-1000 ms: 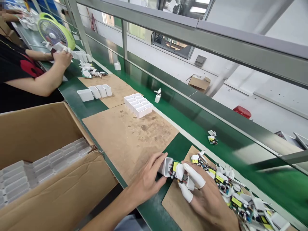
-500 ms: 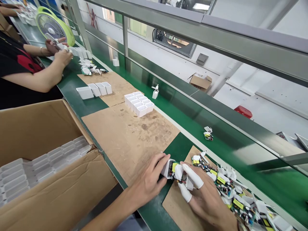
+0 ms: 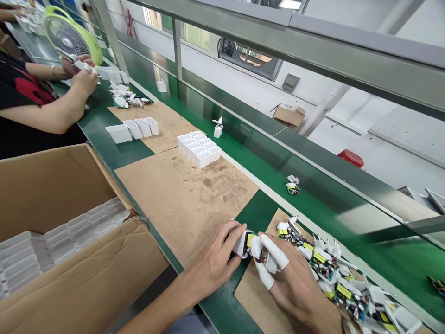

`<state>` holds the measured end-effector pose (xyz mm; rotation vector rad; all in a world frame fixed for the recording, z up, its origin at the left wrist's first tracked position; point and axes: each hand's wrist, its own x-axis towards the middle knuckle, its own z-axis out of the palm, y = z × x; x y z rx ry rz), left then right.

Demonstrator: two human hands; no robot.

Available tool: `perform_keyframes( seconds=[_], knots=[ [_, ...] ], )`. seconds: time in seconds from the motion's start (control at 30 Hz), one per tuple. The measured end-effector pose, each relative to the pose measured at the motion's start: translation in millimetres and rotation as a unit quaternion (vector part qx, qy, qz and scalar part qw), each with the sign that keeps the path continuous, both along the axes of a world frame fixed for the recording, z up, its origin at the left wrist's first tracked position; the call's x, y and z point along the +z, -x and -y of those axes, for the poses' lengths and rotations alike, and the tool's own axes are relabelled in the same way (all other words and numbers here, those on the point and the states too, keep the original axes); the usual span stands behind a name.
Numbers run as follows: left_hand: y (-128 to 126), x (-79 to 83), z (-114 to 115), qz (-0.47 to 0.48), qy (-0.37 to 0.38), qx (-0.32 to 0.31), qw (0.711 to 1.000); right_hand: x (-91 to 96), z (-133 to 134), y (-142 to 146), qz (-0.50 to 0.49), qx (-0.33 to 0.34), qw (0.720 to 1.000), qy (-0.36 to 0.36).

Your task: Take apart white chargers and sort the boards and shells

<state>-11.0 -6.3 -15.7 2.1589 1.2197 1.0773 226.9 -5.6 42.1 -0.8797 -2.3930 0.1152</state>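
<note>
The left hand (image 3: 213,253) grips a white casing (image 3: 239,246), fingers across its far side and thumb below, with the mouth turned right. The right hand (image 3: 295,283) pinches a circuit assembly (image 3: 256,247) between thumb and finger, both in white finger covers (image 3: 274,253). The assembly's left end meets the casing's rim; how far inside it sits is hidden.

Both parts are held over the green bench top (image 3: 225,299), in the gap between two brown sheets. The right sheet (image 3: 248,290) bears a pile of circuit boards (image 3: 333,269) just beside the right hand — the tighter side. On the left sheet (image 3: 181,204), a broad stained stretch separates the left hand from a cluster of white cups (image 3: 200,148). A pale strip (image 3: 271,198) borders the green belt (image 3: 323,204) beyond; an open carton (image 3: 86,278) crowds the bench's near-left edge.
</note>
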Motion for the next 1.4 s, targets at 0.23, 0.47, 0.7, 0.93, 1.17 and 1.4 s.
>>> perform_keyframes(
  seconds=[0.23, 0.47, 0.7, 0.93, 1.17, 1.4],
  knots=[
    [1, 1.4, 0, -0.012, 0.023, -0.005, 1.0, -1.0, 0, -1, 0.0, -0.003, 1.0, 0.019],
    [1, 4.9, 0, -0.019, 0.036, -0.006, 0.999, 2.3, -2, -1, -0.011, -0.005, 0.999, 0.032],
    [0, 2.3, 0, -0.018, 0.033, -0.003, 0.999, 0.5, -1, -4, 0.003, -0.008, 0.999, 0.049],
    [0, 2.8, -1, -0.025, 0.023, -0.001, 0.999, 2.8, -1, -1, -0.016, -0.007, 0.999, 0.049],
    [-1, 3.2, 0, -0.017, 0.02, -0.02, 0.999, 2.6, -1, 5, -0.005, 0.007, 0.999, 0.044],
    [2, 16.4, -1, 0.011, 0.063, -0.062, 0.996, -6.1, -8, -2, -0.109, -0.056, 0.978, 0.17]
  ],
)
